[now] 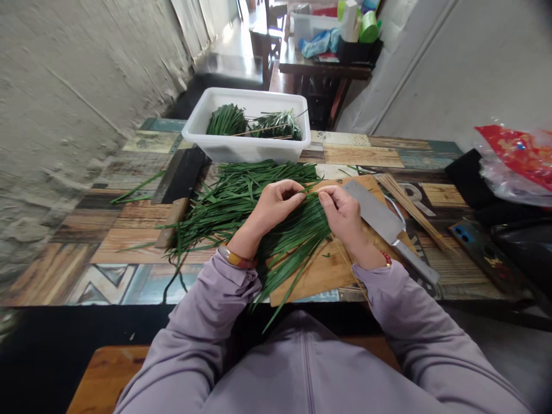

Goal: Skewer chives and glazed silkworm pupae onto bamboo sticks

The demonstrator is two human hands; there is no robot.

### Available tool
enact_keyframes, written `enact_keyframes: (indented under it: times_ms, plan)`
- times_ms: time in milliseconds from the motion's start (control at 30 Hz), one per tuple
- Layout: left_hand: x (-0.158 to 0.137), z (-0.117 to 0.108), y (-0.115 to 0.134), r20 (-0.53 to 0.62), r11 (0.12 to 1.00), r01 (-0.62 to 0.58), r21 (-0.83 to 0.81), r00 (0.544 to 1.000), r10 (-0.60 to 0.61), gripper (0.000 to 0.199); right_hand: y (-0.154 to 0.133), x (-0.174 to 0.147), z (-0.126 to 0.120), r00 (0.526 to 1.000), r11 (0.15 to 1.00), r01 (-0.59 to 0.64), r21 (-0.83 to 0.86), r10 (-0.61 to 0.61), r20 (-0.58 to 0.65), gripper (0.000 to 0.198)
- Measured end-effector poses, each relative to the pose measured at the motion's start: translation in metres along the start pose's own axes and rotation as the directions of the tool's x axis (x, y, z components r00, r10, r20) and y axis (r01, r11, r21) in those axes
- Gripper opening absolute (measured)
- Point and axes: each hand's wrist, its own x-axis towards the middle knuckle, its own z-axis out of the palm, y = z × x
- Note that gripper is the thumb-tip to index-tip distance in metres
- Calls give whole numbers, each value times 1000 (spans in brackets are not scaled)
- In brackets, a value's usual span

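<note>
A large heap of long green garlic chives (pixel 241 190) lies across the table and the board. My left hand (pixel 280 204) is closed, with thumb and forefinger pinching chive ends above the heap. Close beside it, my right hand (pixel 342 213) pinches the pale ends of chives between thumb and fingers. The leaves fan down beneath both hands over the wooden cutting board (pixel 321 273). Below my right hand runs a thin wooden skewer (pixel 351 267); whether the hand holds it, I cannot tell. A metal cleaver (pixel 375 213) rests on the board's right side.
Behind the heap stands a white plastic tub (pixel 254 149) holding chive bundles and skewers. A dark-bladed cleaver (pixel 179 178) lies at left. On the right are a bundle of skewers (pixel 416 210), a phone (pixel 487 253) and a red plastic bag (pixel 517 155). Walls flank the table.
</note>
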Motion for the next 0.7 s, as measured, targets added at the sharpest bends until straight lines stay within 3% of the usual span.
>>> enact_keyframes:
  times_ms: [467,700]
  plan:
    - [2,1,-5,-13,999,1,34,1000,-1,12,2,3,1,997,998,-63,21,62,47,30]
    - [1,3,-5,18,991,-62,119,998,60,10,4,7,4,1000,1000,4,18,-4,21,14]
